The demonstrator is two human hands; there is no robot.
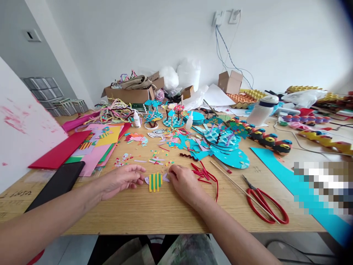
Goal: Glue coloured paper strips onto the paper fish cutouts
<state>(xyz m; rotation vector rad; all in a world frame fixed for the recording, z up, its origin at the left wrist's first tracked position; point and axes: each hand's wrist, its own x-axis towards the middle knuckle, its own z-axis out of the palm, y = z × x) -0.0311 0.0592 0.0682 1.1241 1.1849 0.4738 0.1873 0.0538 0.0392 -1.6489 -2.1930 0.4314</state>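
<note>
A small paper fish [156,182] with yellow and green stripes and a lilac head and tail lies flat on the table between my hands. My left hand [121,180] is beside its head, fingers stretched out and apart, holding nothing. At the tail end, my right hand [183,181] rests with its fingers bent and pressed together. Its fingertips are close to the lilac tail, and whatever they pinch is hidden. Tiny paper scraps [158,161] and thin lilac strips are scattered just beyond the fish.
Red-handled scissors [267,204] and a wooden stick [237,184] lie right, near red ribbon strips [204,172]. A black phone [59,180] and coloured paper sheets [66,149] are left. Glue bottles [136,119], blue paper crafts [223,138] and a cardboard box [129,95] stand farther back.
</note>
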